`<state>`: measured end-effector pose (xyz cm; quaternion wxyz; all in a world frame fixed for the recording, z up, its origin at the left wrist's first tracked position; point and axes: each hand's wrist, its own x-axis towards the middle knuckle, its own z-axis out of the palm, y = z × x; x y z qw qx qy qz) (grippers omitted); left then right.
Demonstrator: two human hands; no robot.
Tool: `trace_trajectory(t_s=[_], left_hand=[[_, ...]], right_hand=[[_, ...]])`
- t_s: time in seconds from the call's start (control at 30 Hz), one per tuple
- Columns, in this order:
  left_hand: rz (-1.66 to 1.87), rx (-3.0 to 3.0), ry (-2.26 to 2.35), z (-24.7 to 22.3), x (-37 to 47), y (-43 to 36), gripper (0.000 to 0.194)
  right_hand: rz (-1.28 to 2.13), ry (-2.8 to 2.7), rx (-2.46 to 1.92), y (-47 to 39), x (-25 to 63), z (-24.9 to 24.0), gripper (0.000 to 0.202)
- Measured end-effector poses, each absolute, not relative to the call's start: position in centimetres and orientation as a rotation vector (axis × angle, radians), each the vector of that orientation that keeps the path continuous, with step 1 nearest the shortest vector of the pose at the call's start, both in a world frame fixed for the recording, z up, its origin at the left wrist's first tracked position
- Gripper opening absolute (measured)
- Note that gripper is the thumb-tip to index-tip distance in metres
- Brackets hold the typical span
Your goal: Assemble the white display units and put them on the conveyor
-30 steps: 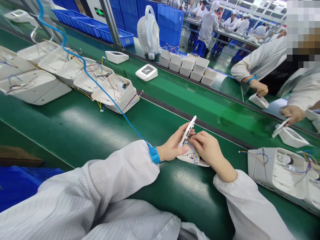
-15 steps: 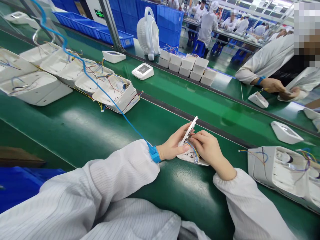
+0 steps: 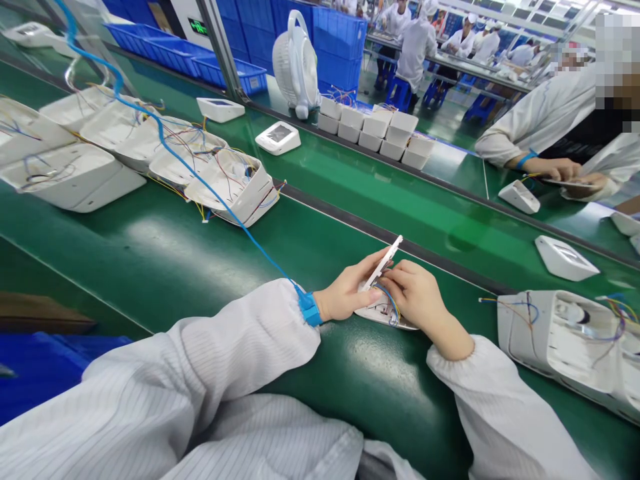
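A thin white panel [image 3: 384, 261] stands tilted in my left hand [image 3: 349, 288], thumb on the near side and fingers behind it. Below it a white housing [image 3: 373, 312] with blue and yellow wires [image 3: 391, 299] rests on the green bench [image 3: 320, 393]. My right hand [image 3: 417, 293] is closed at the panel's inner side, its fingertips pinched near the wires; what they grip is too small to make out. A blue strap [image 3: 309, 307] with a coiled cord circles my left wrist.
Wired white housings [image 3: 233, 183] stand stacked at the left, more [image 3: 565, 340] at the right. Beyond, a green belt [image 3: 340, 167] carries white units [image 3: 279, 138]. A white fan [image 3: 296, 67], grey boxes [image 3: 371, 127] and a co-worker's hands [image 3: 560, 170] are across it.
The panel in my left hand has shifted slightly right. White units on the belt have moved left. The co-worker's hands now hold a flat piece more to the front.
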<state>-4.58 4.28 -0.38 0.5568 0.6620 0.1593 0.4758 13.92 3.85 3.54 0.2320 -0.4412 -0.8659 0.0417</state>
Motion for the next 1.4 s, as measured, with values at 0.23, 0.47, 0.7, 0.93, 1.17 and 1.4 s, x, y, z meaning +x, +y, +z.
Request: trace_trajectory(t_s=[0.23, 0.47, 0.7, 0.93, 1.17, 1.4], left_hand=[[1.112, 1.712, 0.404, 0.4, -4.7, 4.3, 0.075], [1.091, 1.535, 0.378, -0.4, -4.8, 4.7, 0.074], [1.076, 1.468, 0.396, -0.7, -4.8, 4.5, 0.072], [1.067, 1.479, 0.37, -0.2, -4.7, 4.5, 0.074], [1.08, 1.497, 0.367, -0.2, -4.7, 4.4, 0.072], [1.083, 1.561, 0.346, 0.2, -4.4, 4.4, 0.073]], right_hand=[[-0.067, -2.468, -1.341, 3.6, 13.7, 3.6, 0.025], [0.121, -2.415, -1.38, 4.0, 13.8, 4.3, 0.022], [0.893, -2.431, -1.041, 3.7, 16.0, 7.9, 0.03], [1.233, -2.32, -0.918, 4.5, 16.6, 7.6, 0.024], [1.004, -2.456, -0.746, 4.2, 15.7, 6.2, 0.021], [0.152, -2.663, -0.996, 4.6, 15.5, 4.9, 0.022]])
